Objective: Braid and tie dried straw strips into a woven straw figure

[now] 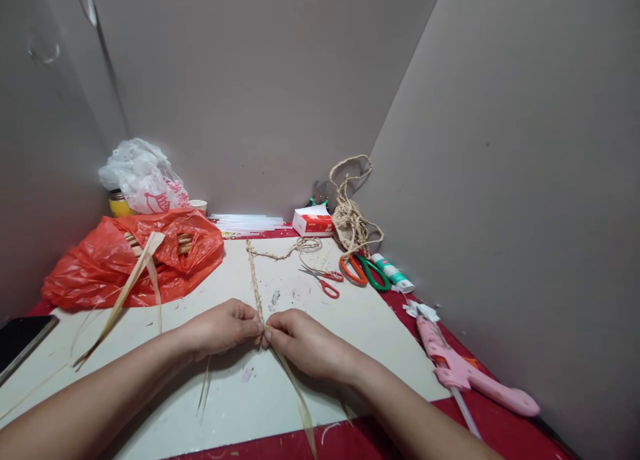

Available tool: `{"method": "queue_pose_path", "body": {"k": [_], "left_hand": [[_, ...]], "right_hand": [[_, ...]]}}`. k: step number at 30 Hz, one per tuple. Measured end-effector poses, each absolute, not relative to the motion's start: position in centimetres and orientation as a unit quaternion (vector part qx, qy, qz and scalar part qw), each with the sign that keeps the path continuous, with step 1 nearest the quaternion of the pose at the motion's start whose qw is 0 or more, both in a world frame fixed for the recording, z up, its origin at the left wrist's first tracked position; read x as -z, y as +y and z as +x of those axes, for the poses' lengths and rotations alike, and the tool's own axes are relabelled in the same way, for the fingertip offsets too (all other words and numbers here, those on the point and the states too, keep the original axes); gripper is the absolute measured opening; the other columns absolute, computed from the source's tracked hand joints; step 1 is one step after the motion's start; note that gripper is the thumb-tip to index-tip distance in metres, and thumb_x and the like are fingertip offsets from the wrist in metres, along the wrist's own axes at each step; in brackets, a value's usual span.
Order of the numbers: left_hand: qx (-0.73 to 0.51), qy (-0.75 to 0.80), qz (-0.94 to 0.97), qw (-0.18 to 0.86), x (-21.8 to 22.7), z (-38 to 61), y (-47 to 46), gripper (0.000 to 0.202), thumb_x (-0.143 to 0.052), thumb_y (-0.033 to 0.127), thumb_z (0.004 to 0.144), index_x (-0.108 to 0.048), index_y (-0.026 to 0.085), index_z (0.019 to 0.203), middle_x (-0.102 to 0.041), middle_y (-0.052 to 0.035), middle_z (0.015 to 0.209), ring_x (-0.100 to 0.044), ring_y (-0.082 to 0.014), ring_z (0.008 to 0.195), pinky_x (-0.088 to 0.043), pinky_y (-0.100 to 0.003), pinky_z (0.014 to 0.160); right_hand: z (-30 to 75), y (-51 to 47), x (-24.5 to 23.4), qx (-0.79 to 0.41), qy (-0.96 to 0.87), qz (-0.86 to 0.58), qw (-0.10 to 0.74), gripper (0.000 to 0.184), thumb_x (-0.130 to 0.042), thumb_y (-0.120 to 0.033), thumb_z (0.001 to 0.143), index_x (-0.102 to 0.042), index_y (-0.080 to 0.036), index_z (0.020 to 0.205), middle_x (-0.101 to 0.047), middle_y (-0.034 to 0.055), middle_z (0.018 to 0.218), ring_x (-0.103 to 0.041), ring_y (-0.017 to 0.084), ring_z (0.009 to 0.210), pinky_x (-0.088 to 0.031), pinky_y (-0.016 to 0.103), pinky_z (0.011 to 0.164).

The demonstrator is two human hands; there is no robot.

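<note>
A thin braided straw cord [255, 283] runs down the middle of the white board [360, 343], and its near end is between my hands. My left hand [225, 327] is closed, thumb and fingers pinching the cord. Against it, my right hand [300, 340] pinches the same end, with fingertips nearly touching the left ones. A loose pale straw strip [300, 400] trails from under the right hand towards the front edge. Thinner strands hang below the left hand. The cord's far end bends right towards a small coil [309, 245]. My fingers hide the exact crossing of the strands.
Red-handled scissors [327, 287] lie right of the cord, near larger scissors with orange and green handles [373, 273]. A red plastic bag [195, 273] holds straw at left. A pink glue gun [470, 373] lies at right, a phone [23, 340] at left. A braided-cord bundle [353, 223] stands behind.
</note>
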State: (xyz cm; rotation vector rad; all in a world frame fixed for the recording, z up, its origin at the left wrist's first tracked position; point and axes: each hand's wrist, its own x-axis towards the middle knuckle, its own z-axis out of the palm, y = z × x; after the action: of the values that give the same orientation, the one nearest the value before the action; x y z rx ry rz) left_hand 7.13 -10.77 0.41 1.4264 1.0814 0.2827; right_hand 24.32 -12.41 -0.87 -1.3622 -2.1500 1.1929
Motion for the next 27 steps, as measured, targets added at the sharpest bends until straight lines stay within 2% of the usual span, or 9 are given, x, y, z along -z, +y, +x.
{"method": "queue_pose_path", "body": {"k": [4, 8, 10, 14, 17, 20, 24, 27], "left_hand": [[-0.153, 0.482, 0.621, 0.598, 0.8, 7.2, -10.6, 0.019, -0.052, 0.03, 0.07, -0.057, 0.014, 0.062, -0.038, 0.0067, 0.044, -0.022, -0.0043, 0.038, -0.013, -0.021, 0.04], [-0.173, 0.478, 0.641, 0.575, 1.4, 7.2, -10.6, 0.019, -0.051, 0.029, 0.068, -0.056, 0.013, 0.058, -0.04, 0.0059, 0.046, -0.026, -0.0048, 0.042, -0.019, -0.02, 0.044], [-0.187, 0.474, 0.64, 0.575, 1.5, 7.3, -10.6, 0.018, -0.05, 0.027, 0.067, -0.054, 0.013, 0.056, -0.04, 0.0059, 0.046, -0.027, -0.0047, 0.043, -0.02, -0.02, 0.045], [-0.2, 0.48, 0.614, 0.594, 1.3, 7.5, -10.8, 0.016, -0.051, 0.027, 0.067, -0.052, 0.014, 0.056, -0.036, 0.0076, 0.042, -0.023, -0.0041, 0.038, -0.015, -0.021, 0.041], [-0.194, 0.481, 0.586, 0.623, 1.0, 7.5, -11.0, 0.016, -0.05, 0.029, 0.068, -0.052, 0.016, 0.059, -0.029, 0.0095, 0.037, -0.018, -0.0043, 0.033, -0.01, -0.023, 0.037], [-0.206, 0.477, 0.573, 0.634, 0.7, 7.6, -11.3, 0.017, -0.052, 0.03, 0.068, -0.048, 0.017, 0.056, -0.029, 0.0098, 0.037, -0.018, -0.0043, 0.032, -0.01, -0.023, 0.035], [-0.215, 0.482, 0.575, 0.625, 0.6, 7.8, -11.4, 0.015, -0.055, 0.027, 0.065, -0.047, 0.017, 0.056, -0.032, 0.0095, 0.038, -0.021, -0.004, 0.032, -0.011, -0.022, 0.034], [-0.219, 0.465, 0.564, 0.646, 0.6, 7.6, -11.3, 0.015, -0.056, 0.026, 0.065, -0.047, 0.018, 0.057, -0.032, 0.0096, 0.037, -0.02, -0.0039, 0.032, -0.011, -0.022, 0.033]], "right_hand": [[24.6, -12.6, 0.7, -0.346, -0.79, -0.482, 0.152, 0.028, -0.042, -0.027, 0.084, -0.064, -0.014, 0.073, -0.062, 0.0041, 0.07, -0.05, 0.013, 0.065, -0.033, 0.021, 0.057], [25.1, -12.5, -0.1, -0.312, -0.789, -0.506, 0.154, 0.024, -0.045, -0.025, 0.081, -0.061, -0.014, 0.068, -0.06, 0.0033, 0.066, -0.047, 0.011, 0.061, -0.032, 0.02, 0.055], [25.1, -12.6, -0.6, -0.346, -0.773, -0.509, 0.153, 0.022, -0.045, -0.023, 0.078, -0.059, -0.013, 0.064, -0.056, 0.0014, 0.061, -0.044, 0.01, 0.056, -0.031, 0.019, 0.051], [24.3, -13.1, -0.4, -0.494, -0.711, -0.485, 0.127, 0.023, -0.04, -0.021, 0.078, -0.057, -0.013, 0.064, -0.047, -0.0024, 0.047, -0.038, 0.008, 0.042, -0.031, 0.018, 0.044], [23.6, -13.8, 0.8, -0.542, -0.672, -0.493, 0.105, 0.021, -0.035, -0.021, 0.077, -0.052, -0.016, 0.066, -0.05, -0.0021, 0.045, -0.04, 0.008, 0.034, -0.031, 0.018, 0.038], [23.2, -14.6, 1.3, -0.508, -0.686, -0.511, 0.104, 0.022, -0.033, -0.02, 0.078, -0.049, -0.016, 0.063, -0.055, 0.0004, 0.05, -0.046, 0.009, 0.035, -0.031, 0.018, 0.037], [23.6, -15.6, -0.6, -0.368, -0.78, -0.493, 0.116, 0.023, -0.04, -0.019, 0.076, -0.048, -0.016, 0.055, -0.053, 0.001, 0.051, -0.046, 0.009, 0.045, -0.03, 0.02, 0.044], [24.4, -15.5, -2.3, -0.42, -0.801, -0.421, 0.076, 0.025, -0.049, -0.027, 0.076, -0.048, -0.016, 0.054, -0.05, -0.0007, 0.05, -0.043, 0.008, 0.046, -0.029, 0.02, 0.044]]}}
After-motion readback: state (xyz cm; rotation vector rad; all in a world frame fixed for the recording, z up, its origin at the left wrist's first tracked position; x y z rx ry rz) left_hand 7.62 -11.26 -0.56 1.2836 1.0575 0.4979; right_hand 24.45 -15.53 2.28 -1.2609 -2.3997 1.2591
